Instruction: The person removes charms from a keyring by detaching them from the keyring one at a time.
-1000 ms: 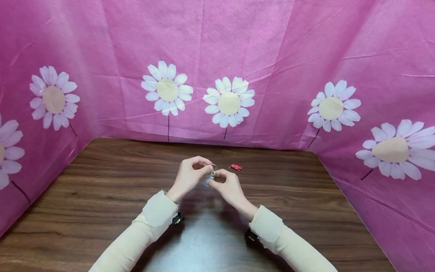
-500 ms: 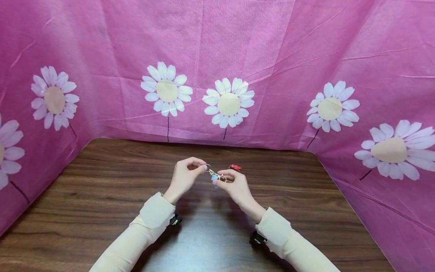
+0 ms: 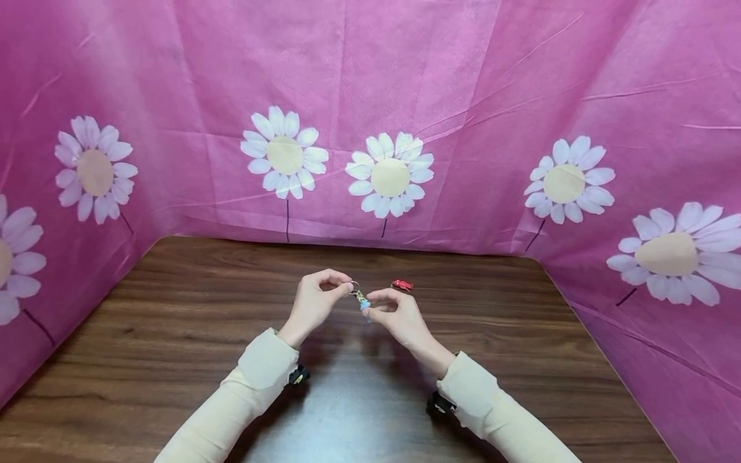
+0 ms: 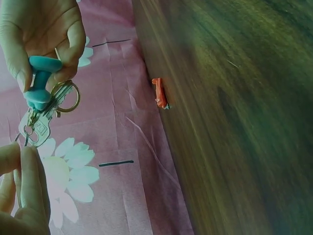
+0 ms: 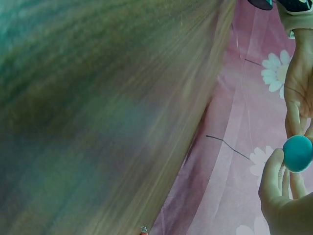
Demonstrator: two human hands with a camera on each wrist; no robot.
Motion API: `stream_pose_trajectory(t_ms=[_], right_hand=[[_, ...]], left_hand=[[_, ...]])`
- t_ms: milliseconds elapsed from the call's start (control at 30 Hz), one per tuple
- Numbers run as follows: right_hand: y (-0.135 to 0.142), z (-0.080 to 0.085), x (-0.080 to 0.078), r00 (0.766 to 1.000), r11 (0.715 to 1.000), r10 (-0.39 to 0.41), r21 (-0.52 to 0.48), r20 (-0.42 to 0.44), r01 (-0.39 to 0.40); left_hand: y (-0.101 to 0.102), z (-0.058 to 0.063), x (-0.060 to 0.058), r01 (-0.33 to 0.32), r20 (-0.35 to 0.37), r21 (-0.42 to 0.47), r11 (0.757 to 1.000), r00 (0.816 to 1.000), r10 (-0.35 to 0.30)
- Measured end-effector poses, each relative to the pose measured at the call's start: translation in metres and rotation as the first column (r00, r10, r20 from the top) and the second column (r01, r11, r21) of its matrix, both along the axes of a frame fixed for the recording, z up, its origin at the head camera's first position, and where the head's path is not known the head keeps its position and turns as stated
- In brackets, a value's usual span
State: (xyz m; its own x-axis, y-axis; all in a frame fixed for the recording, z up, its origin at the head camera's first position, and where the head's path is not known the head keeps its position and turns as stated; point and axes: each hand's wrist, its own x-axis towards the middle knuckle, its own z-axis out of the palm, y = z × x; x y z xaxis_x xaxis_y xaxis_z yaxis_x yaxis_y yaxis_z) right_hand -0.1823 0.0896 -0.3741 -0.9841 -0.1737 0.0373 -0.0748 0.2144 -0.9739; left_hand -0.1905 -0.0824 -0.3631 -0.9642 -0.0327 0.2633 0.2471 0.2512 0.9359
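Between finger and thumb, my left hand [image 3: 313,301] pinches a thin metal key ring [image 3: 356,287]. A silver key [image 4: 38,128] hangs from this ring in the left wrist view. My right hand [image 3: 401,317] pinches a blue pushpin-shaped charm [image 4: 41,81], which overlaps the key's blade. A gold ring [image 4: 73,100] sticks out beside the charm under the right fingers. In the right wrist view only the charm's round blue end [image 5: 298,153] shows, and the keys behind it are hidden. Both hands are raised over the table, fingertips close together.
A small red charm [image 3: 402,285] lies on the brown wooden table [image 3: 173,321], just beyond my right hand. A pink cloth [image 3: 463,77] printed with daisies stands around the table's back and sides.
The hands have drawn slightly apart since one second ago, with key ring and charm now spread between them. Over the last half second the gold ring has dropped from sight in the head view.
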Motion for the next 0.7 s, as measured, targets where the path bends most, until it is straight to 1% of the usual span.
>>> stream_pose_trajectory(t_ms=[67,133,233,333,467,500,567,600,700], right_hand=[[0.0002,0.0010,0.0000,0.999,0.999,0.030,0.038,-0.038,-0.029],[0.0002,0.0020,0.0001,0.996,0.995,0.048,0.094,-0.081,-0.040],[0.0002,0.0015,-0.0005,0.984,0.981,0.052,0.194,-0.170,-0.018],[-0.0006,0.0002,-0.0016,0.962,0.955,0.042,0.292,-0.270,0.041],[-0.0015,-0.0001,-0.0032,0.919,0.921,0.040,0.371,-0.393,0.119],[-0.0014,0.0003,-0.0034,0.905,0.913,0.041,0.384,-0.424,0.138],[-0.0006,0.0013,-0.0034,0.865,0.894,0.055,0.410,-0.499,0.180],[0.0000,0.0017,-0.0033,0.841,0.882,0.065,0.425,-0.538,0.203],[0.0022,0.0020,-0.0043,0.754,0.839,0.107,0.466,-0.648,0.281]], left_hand=[[0.0003,-0.0001,0.0004,-0.003,0.002,0.006,1.000,1.000,0.003],[0.0011,-0.0005,0.0004,-0.004,-0.004,0.006,1.000,1.000,0.004],[0.0030,-0.0015,0.0004,0.004,-0.018,-0.006,1.000,1.000,-0.004],[0.0051,-0.0031,0.0004,0.013,-0.022,-0.015,1.000,1.000,-0.014],[0.0068,-0.0031,0.0015,0.012,-0.018,-0.007,1.000,1.000,-0.012],[0.0071,-0.0028,0.0019,0.011,-0.017,-0.004,1.000,1.000,-0.011],[0.0075,-0.0023,0.0028,0.011,-0.011,-0.001,1.000,1.000,-0.011],[0.0078,-0.0021,0.0032,0.012,-0.008,0.003,1.000,1.000,-0.012],[0.0087,-0.0019,0.0041,0.016,0.001,0.015,1.000,1.000,-0.016]])
